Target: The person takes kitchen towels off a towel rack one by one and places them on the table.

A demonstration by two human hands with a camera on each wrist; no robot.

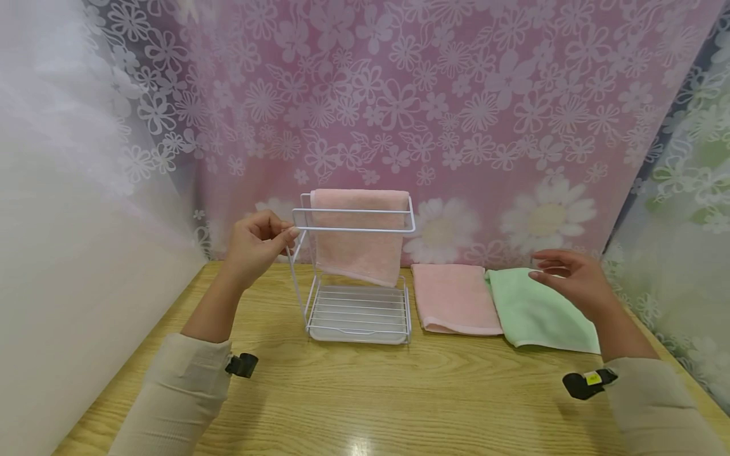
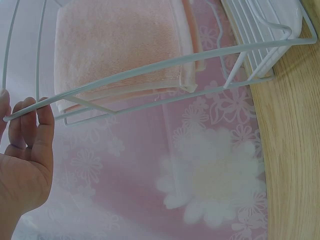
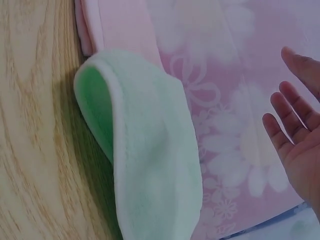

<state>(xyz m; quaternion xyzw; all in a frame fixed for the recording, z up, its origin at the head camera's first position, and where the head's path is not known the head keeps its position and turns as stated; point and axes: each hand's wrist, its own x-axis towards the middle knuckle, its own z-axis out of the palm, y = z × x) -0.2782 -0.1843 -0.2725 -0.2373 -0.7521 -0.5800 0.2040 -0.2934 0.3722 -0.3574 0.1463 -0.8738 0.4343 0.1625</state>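
Observation:
A white wire rack (image 1: 353, 230) stands on the table with a pink towel (image 1: 359, 244) draped over its rearmost top bar. My left hand (image 1: 253, 247) pinches the rack's upper left corner; in the left wrist view the fingers of that hand (image 2: 30, 160) meet the wire beside the hanging towel (image 2: 120, 45). My right hand (image 1: 576, 285) hovers above a folded green towel (image 1: 536, 310), touching nothing, its fingers loosely bent. The right wrist view shows this hand (image 3: 300, 130) beside the green towel (image 3: 150, 145), whose near edge curls up in a fold.
A folded pink towel (image 1: 456, 301) lies between the rack and the green towel, its right edge meeting the green one. The rack's base holds a pale tray (image 1: 359, 337). Behind the wooden table (image 1: 399, 392) hangs a pink floral curtain (image 1: 365, 95); a white surface (image 1: 85, 209) rises at the left.

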